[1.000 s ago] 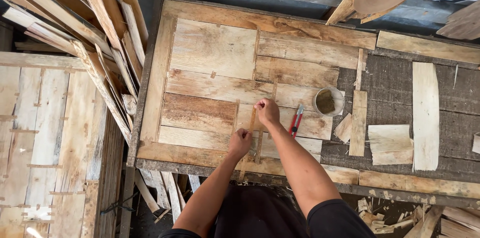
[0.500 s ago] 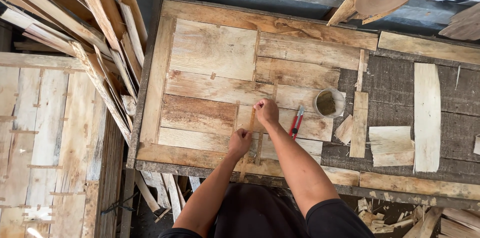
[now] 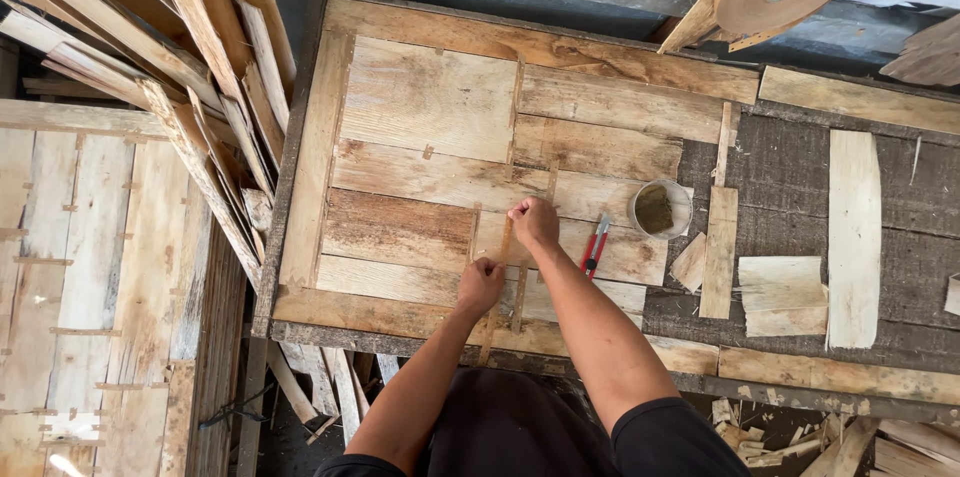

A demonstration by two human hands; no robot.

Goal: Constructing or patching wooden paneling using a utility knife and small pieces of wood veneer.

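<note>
Left hand: pressing closed fingers on the tape strip, below the right hand.
Right hand: pinching the strip's upper end.
Strip: lying on the veneer sheet, left of the red-handled tool.

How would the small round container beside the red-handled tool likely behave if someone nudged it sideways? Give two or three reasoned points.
The round container stands upright on flat veneer sheets, so it would probably slide rather than roll. It looks small and thin-walled, so likely light. It is open-topped with dark contents, so a hard push might tip and spill it near the red-handled tool.
</note>
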